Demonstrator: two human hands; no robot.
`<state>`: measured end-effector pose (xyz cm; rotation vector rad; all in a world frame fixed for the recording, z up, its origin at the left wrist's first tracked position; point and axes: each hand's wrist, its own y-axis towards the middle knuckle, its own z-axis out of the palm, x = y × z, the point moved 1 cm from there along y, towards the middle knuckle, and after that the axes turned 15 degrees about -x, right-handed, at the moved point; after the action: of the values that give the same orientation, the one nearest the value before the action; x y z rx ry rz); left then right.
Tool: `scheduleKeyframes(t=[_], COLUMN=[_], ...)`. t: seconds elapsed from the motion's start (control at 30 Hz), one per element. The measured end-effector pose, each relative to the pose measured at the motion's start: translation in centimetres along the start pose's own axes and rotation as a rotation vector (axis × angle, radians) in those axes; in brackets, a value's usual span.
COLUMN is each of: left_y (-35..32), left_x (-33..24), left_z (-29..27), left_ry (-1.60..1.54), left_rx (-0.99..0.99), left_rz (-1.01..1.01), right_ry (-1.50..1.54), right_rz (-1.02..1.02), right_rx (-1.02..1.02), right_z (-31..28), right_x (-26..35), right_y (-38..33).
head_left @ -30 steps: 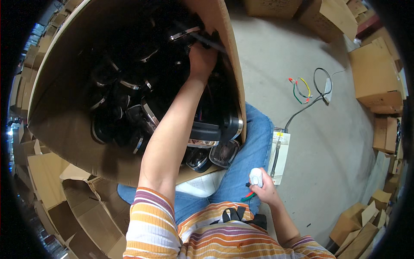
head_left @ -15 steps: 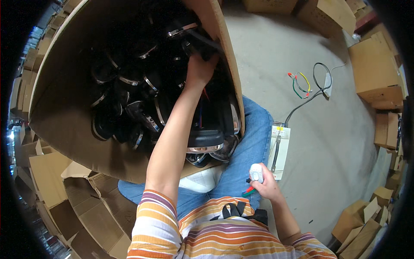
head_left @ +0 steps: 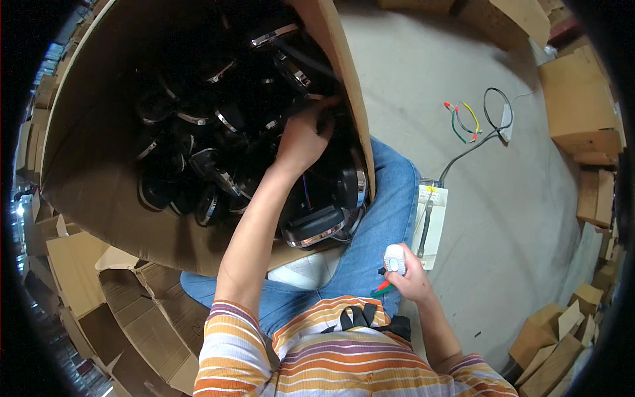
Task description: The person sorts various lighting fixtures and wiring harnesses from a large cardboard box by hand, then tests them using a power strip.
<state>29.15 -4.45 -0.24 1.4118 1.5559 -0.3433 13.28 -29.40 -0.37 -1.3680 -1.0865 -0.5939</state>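
Note:
My left hand reaches into a large cardboard box, its fingers curled around a black chrome-trimmed unit near the right wall. The fingertips are partly lost in shadow. Many similar black units with curved chrome bands lie piled inside; one black unit rests close to the box's near edge, with thin coloured wires just behind it. Above my right thigh, my right hand is closed around a small white plastic device with a ribbed top. Red and green pieces stick out below that hand.
On the grey floor to the right, a white panel with a grey handle joins a black cable. The cable runs to coloured wires with red ends. Cardboard boxes line the right side; open cartons lie at left.
My left hand has drawn slightly nearer and down inside the box. The black unit by the near edge has shifted and tilted. My right hand stays nearly in place, still holding the white device.

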Motion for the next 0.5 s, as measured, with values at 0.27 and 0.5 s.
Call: scheduleKeyframes(t=[0.27,0.5], left_y=[-0.5,-2.2], left_x=[0.7,-1.1], left_z=[2.0,0.9], left_ry=[0.157,-0.138], left_rx=[-0.149,-0.117], left_rz=[0.165,-0.217], right_ry=[0.016,0.067], right_rz=[0.032,0.101], right_rx=[0.004,-0.001], right_z=[0.5,0.4], right_x=[0.1,0.2], right_y=[0.2,0.2])
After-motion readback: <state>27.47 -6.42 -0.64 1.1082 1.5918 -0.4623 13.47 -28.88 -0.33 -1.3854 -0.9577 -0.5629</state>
